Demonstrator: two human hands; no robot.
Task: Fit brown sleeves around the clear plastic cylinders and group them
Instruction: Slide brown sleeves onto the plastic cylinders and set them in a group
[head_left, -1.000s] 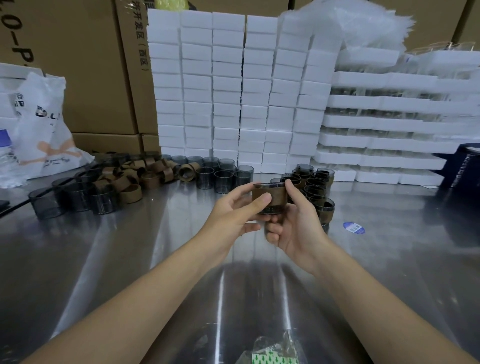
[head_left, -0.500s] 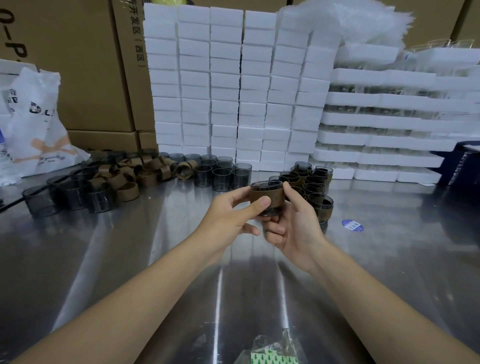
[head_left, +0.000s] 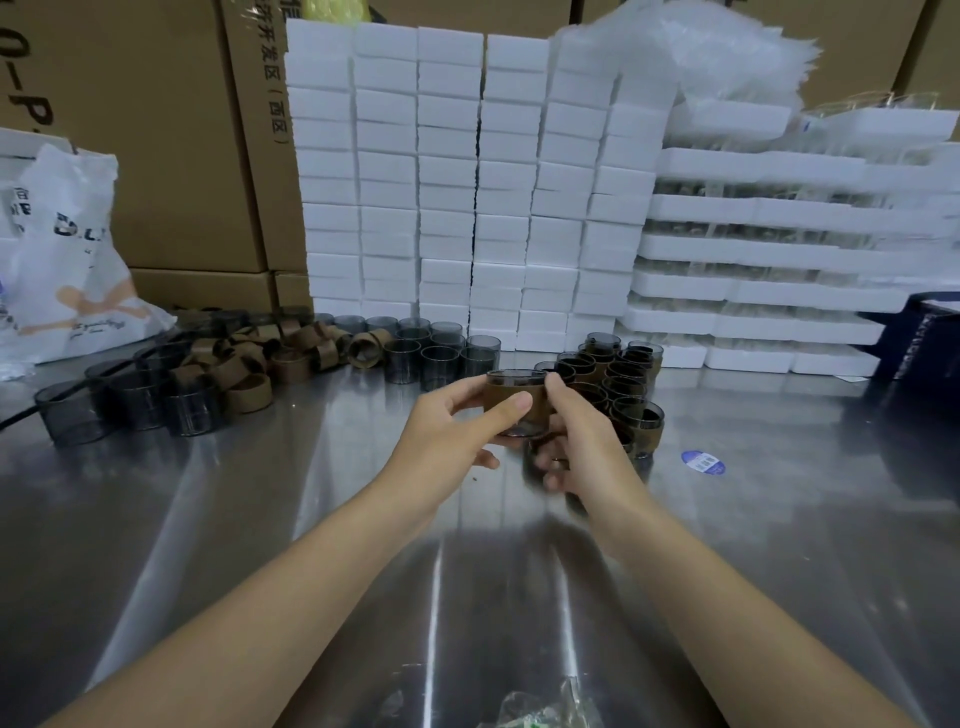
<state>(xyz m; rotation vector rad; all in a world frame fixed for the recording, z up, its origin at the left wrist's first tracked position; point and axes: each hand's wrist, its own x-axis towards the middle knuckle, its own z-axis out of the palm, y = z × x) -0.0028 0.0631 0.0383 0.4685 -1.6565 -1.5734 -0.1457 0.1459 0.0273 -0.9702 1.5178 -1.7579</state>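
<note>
Cylinder (head_left: 514, 375) wearing brown sleeve (head_left: 519, 408) sits between left hand (head_left: 447, 441) and right hand (head_left: 584, 449), both grips pinching it

The shiny metal surface (head_left: 249, 530) carries bare dark cylinders (head_left: 441, 358) and loose brown sleeves (head_left: 249, 366) beyond and left of the left hand (head_left: 447, 434), a cluster of sleeved cylinders (head_left: 626, 374) just beyond the right hand (head_left: 584, 449), a blue sticker (head_left: 702, 462) to that hand's right, and stacked white foam boxes (head_left: 447, 182) farther behind.

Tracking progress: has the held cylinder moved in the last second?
Yes, slightly: the held cylinder drifted left, away from the sleeved group.
</note>
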